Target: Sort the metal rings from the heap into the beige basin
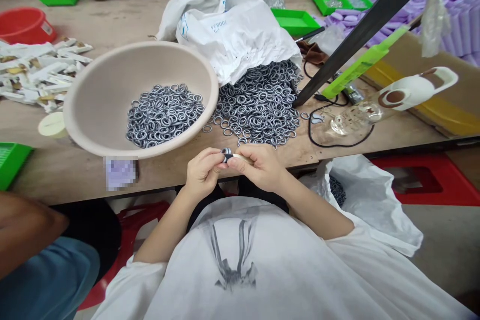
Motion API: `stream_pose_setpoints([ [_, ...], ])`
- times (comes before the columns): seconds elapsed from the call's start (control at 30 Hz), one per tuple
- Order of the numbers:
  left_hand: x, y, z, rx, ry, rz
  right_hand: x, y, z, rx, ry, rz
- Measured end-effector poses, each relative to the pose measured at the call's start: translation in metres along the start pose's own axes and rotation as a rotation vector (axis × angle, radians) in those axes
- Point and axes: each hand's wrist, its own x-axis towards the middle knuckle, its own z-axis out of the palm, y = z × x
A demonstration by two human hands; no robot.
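Observation:
My left hand [203,171] is closed in a pinch on a grey ring [226,151] just past the table's front edge. Against the ring is the dark end of a small tool with a pale handle [243,158], gripped by my right hand [264,169]; its exact kind is hard to make out. Just beyond my hands, a heap of loose grey rings [258,105] spills from a white printed sack [240,35]. To the left of the heap stands a wide beige basin [97,85] with more such rings inside.
White pieces [41,72] and a red basin [26,25] are at left. A dark slanted post [348,35], a clear bottle [360,115] and a looped black cable stand right. An open white bag [371,190] hangs below the edge. A person's arm [30,232] is at lower left.

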Motion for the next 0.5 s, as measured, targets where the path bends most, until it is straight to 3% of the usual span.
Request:
stream_pose_setpoints([
  [0.13,0.001,0.006,0.002,-0.035,-0.079,0.009,0.008,0.013,0.003,0.002,0.221,0.106],
  [0.3,0.002,0.008,0.005,-0.018,-0.083,0.001,0.006,0.012,0.008,0.449,0.048,0.033],
  [0.5,0.002,0.009,0.003,0.020,-0.103,-0.014,0.010,0.007,0.021,0.765,0.045,0.197],
])
